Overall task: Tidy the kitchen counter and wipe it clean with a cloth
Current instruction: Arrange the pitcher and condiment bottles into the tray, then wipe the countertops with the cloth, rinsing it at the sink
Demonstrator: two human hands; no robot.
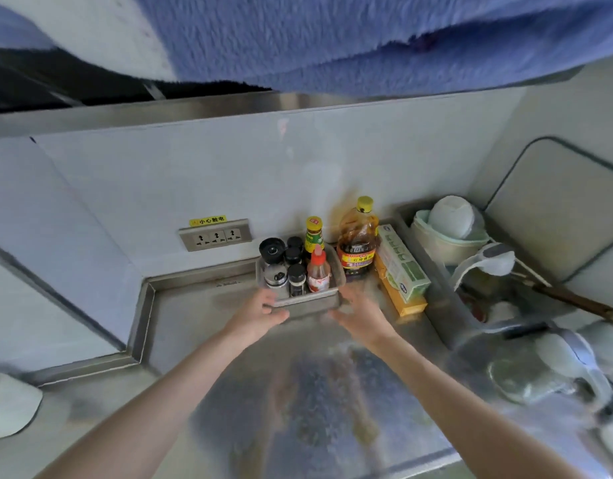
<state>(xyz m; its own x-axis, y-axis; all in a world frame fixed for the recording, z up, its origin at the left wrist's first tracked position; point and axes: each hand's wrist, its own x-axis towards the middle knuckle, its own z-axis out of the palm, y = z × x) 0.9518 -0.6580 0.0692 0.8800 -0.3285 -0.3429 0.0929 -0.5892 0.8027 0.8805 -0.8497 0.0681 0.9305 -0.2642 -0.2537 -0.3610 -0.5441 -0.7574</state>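
Observation:
A small metal tray [310, 299] stands at the back of the steel counter [201, 326], near the wall. It carries several condiment bottles, among them a red sauce bottle [318, 273] and dark-capped shakers [296, 279]. My left hand [260, 312] grips the tray's front left corner, thumb on the rim. On the front right corner, my right hand [358, 311] holds the tray, and its fingers are blurred. A blue cloth [332, 39] hangs close to the camera across the top of the view.
A large oil bottle [356, 245] and a green-and-yellow box [401, 271] stand right of the tray. Further right a sink [446, 316] holds bowls, a ladle and a pot. A triple wall socket [215, 235] sits left of the tray.

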